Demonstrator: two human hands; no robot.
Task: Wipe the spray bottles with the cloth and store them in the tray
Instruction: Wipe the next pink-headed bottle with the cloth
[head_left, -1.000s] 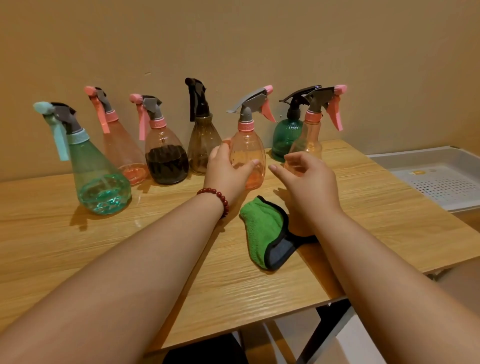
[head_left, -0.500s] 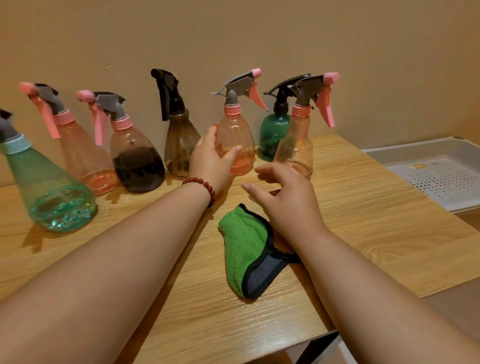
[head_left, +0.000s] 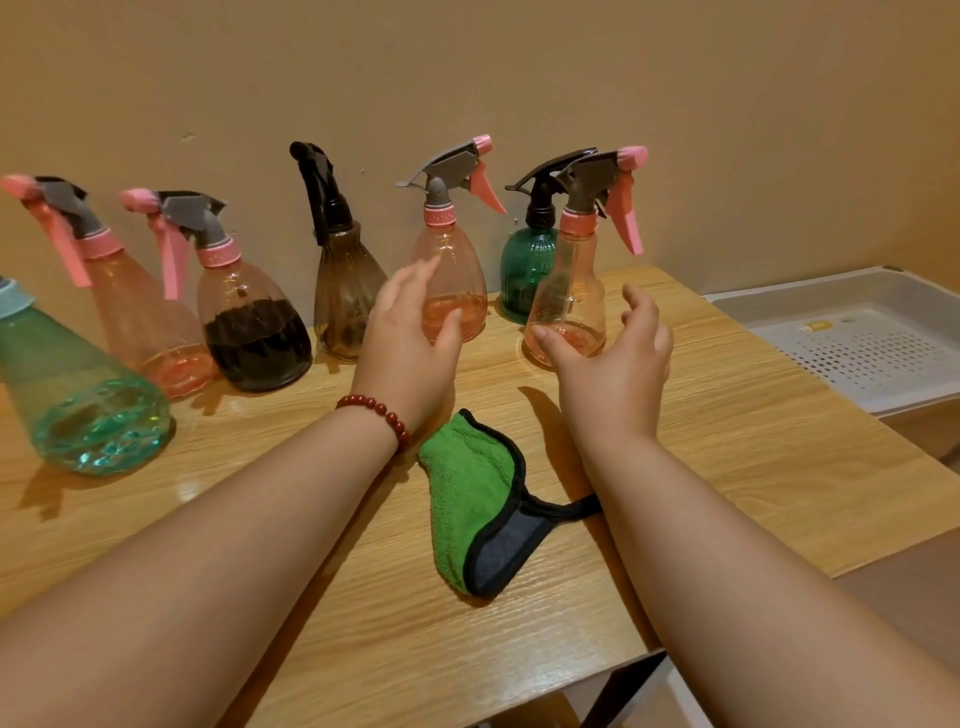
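Observation:
Several spray bottles stand in a row along the wall on the wooden table (head_left: 737, 447). My left hand (head_left: 408, 338) is spread in front of a round pink bottle (head_left: 457, 260); its thumb lies against the lower body, without a grip. My right hand (head_left: 618, 358) curves loosely around the base of a slim pink bottle (head_left: 574, 275), fingers to its left, thumb apart on its right. A folded green cloth (head_left: 470, 493) with a dark edge lies on the table between my forearms. The white perforated tray (head_left: 779, 301) sits off the table's right end and holds nothing.
Along the wall, left to right: a large teal bottle (head_left: 78, 400), a pink bottle (head_left: 140, 317), a pink bottle with dark liquid (head_left: 252, 327), a brown bottle (head_left: 348, 291) and a dark green bottle (head_left: 527, 270) behind the slim pink one. The table's front edge is near.
My left hand has loosened from cupping the round pink bottle. My right hand has risen off the cloth and moved right to the slim pink bottle's base. The view has shifted.

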